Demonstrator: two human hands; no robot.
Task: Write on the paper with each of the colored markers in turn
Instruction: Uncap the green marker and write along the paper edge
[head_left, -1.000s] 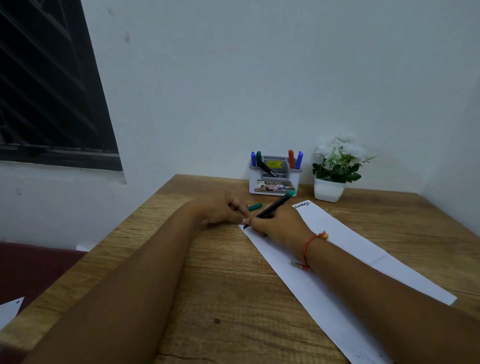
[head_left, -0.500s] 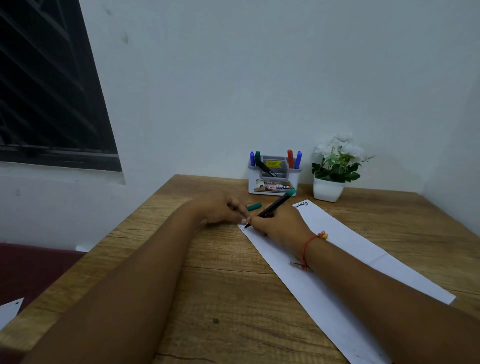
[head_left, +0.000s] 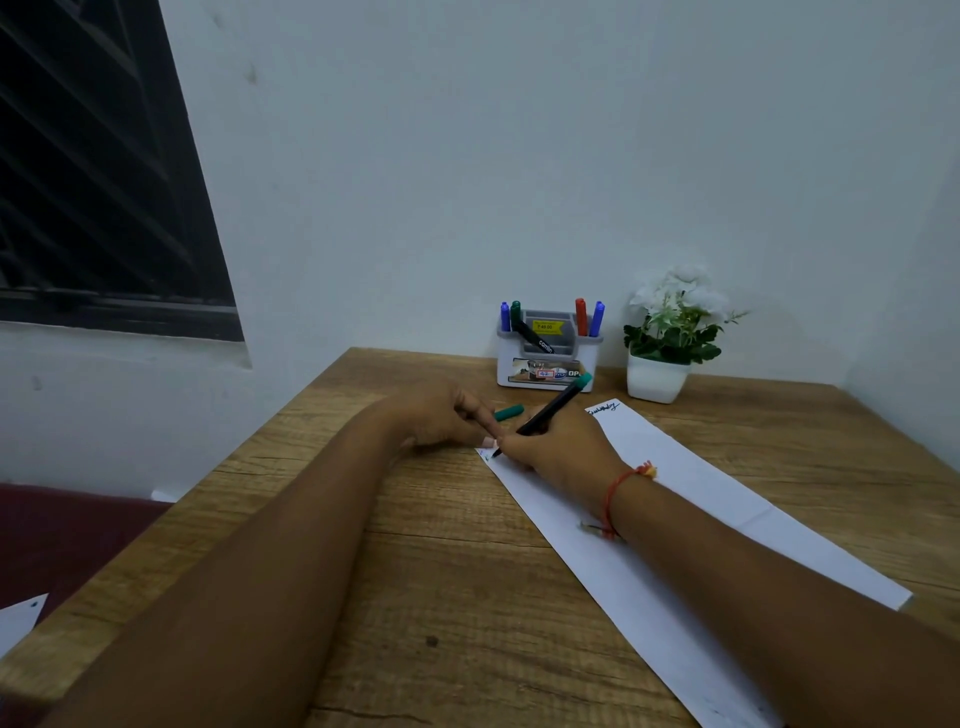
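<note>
1. Head view: the green marker (head_left: 551, 409) has its tip on the far left corner of the paper (head_left: 685, 499), barrel slanting up and right toward the holder (head_left: 545, 364).
2. Right hand (head_left: 558, 452) pinches it near the tip.
3. Left hand (head_left: 441, 415) touches that corner; whether it holds the cap (head_left: 509, 412) I cannot tell.

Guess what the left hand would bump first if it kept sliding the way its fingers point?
Probably the right hand, gripping the black green-ended marker, just beside the left hand's fingertips.
</note>
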